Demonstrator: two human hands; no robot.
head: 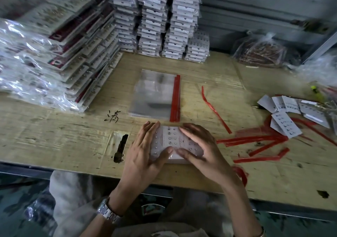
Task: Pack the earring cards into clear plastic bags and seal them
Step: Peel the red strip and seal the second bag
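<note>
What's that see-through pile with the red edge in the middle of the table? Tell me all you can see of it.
It is a flat pile of clear bags, thin glossy plastic, slightly milky. A red strip runs along its right edge. It lies on the wooden table, just beyond the left hand and right hand, which seem not to touch it.
</note>
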